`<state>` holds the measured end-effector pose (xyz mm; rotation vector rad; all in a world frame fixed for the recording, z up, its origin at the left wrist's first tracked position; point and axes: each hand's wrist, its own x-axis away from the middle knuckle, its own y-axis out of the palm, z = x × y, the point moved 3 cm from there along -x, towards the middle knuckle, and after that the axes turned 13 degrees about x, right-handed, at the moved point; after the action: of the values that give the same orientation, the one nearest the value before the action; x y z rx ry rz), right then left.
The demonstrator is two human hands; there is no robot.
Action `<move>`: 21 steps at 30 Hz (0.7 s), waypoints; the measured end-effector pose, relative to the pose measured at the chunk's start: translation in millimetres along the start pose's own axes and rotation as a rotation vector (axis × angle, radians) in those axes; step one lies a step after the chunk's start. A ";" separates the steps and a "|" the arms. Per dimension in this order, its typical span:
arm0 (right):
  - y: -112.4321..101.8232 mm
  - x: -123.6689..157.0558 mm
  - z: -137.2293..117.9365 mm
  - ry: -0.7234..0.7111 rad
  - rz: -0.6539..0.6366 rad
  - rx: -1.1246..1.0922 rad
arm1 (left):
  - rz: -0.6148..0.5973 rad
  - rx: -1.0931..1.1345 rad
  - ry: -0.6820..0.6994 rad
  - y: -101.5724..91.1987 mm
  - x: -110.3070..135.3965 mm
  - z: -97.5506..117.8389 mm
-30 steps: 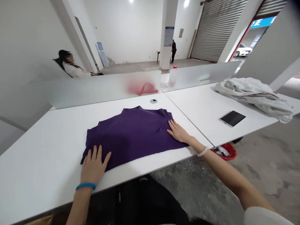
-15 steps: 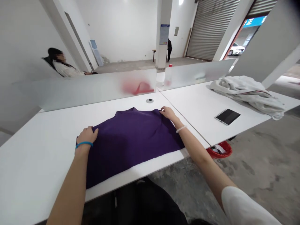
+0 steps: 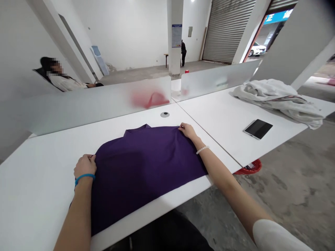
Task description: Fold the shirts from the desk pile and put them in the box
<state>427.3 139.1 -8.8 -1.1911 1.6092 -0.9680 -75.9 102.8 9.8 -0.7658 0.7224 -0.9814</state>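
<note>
A purple shirt (image 3: 146,167) lies spread on the white table (image 3: 34,174), with its collar-like flap at the far edge. My left hand (image 3: 85,166), with a blue band on the wrist, is closed on the shirt's upper left edge. At the upper right corner, my right hand (image 3: 187,131) pinches the cloth between thumb and fingers; a pale bead bracelet is on that wrist. Cloth between the two hands lies mostly smooth, with slight creases near the right one. Part of the left side is hidden behind my left forearm.
A tablet-like device (image 3: 258,129) and a heap of whitish cloth (image 3: 277,99) lie on the right tabletop. Frosted dividers (image 3: 104,104) line the table's back. Below its edge stands a red bin (image 3: 250,168). A seated person (image 3: 65,82) is beyond the left divider.
My left hand has moved left and toward me, closing on the shirt's edge. The cloth between my hands is stretched straighter. My right hand keeps its corner. The view has shifted slightly.
</note>
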 end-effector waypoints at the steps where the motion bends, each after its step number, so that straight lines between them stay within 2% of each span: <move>1: 0.4 -2.5 4.0 0.023 0.010 -0.008 | 0.000 0.006 -0.003 1.3 -1.1 -1.7; 4: 1.0 -7.8 14.8 0.081 0.041 -0.026 | 0.022 0.072 0.017 4.7 -1.8 -6.5; 8: 0.2 -4.4 17.6 0.105 0.079 -0.041 | 0.142 0.250 0.034 0.8 2.9 -11.3; 11: -3.4 4.5 12.5 0.065 0.093 -0.045 | 0.205 0.258 0.024 -8.8 7.6 -8.9; 14: -6.7 11.9 9.4 -0.028 0.047 -0.048 | 0.246 0.227 0.067 -19.3 14.1 5.2; 16: -6.4 14.4 10.1 -0.121 -0.037 -0.030 | 0.190 0.150 0.153 -19.5 24.5 20.2; 18: -5.3 15.4 13.1 -0.189 -0.102 -0.002 | 0.065 0.026 0.298 -11.3 43.4 34.5; 21: -4.8 14.9 19.0 -0.202 -0.097 0.030 | -0.105 -0.115 0.454 8.7 80.3 41.3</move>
<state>444.5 122.0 -13.0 -1.3125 1.3846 -0.8977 -8.1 42.4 10.1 -0.6916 1.1480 -1.2354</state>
